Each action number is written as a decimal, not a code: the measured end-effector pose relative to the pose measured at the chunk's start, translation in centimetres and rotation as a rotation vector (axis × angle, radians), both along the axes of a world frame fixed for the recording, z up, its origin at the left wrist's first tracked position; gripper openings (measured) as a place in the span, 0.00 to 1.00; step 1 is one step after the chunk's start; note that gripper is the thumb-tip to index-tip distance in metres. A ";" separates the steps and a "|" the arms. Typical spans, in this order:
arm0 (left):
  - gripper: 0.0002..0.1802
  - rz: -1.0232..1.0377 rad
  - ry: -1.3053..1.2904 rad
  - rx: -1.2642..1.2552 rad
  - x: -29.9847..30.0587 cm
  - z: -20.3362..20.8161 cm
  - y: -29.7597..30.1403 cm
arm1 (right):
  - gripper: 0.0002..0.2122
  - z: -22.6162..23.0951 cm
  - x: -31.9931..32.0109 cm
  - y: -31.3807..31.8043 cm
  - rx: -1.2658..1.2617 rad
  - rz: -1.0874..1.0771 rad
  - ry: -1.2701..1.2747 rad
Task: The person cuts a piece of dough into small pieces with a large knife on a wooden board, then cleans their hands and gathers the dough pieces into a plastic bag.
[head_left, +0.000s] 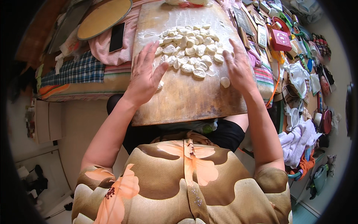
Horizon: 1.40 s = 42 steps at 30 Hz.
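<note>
Two hands (144,76) (239,69) flank one dough-piece heap (191,51), one board (186,102).

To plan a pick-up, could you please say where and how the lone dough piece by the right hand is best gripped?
Probably pinch the dough piece by its rounded left and right edges, from the near side: it lies apart from the pile, with the board showing on that side.

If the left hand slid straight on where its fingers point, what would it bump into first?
The left hand would probably first meet the dough pieces at the pile's left edge, though its height above the board is unclear.
</note>
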State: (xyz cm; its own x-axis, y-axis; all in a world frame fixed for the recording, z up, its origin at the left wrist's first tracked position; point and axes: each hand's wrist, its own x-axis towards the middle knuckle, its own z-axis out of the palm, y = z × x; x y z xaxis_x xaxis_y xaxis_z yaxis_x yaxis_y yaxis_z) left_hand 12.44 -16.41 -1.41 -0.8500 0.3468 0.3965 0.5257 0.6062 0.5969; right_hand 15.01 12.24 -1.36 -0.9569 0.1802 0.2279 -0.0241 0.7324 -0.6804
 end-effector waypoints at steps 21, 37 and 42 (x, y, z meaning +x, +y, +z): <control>0.50 -0.277 -0.004 -0.555 -0.7 -0.8 3.1 | 0.32 -2.3 -0.4 -1.8 0.416 -0.026 -0.103; 0.49 -0.129 0.019 -0.323 0.2 -1.5 2.6 | 0.34 -2.8 0.2 -1.0 0.394 -0.063 -0.181; 0.31 0.144 0.361 0.189 -2.8 0.0 -2.9 | 0.33 -3.2 0.5 0.1 0.288 -0.079 -0.126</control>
State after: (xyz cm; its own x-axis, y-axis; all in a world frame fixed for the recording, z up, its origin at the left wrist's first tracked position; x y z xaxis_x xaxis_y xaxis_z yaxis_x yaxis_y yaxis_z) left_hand 9.69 -19.32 -1.41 -0.6796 0.1278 0.7223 0.6392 0.5864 0.4976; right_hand 15.54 12.34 -4.54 -0.9664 0.2003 0.1610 0.1118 0.8917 -0.4385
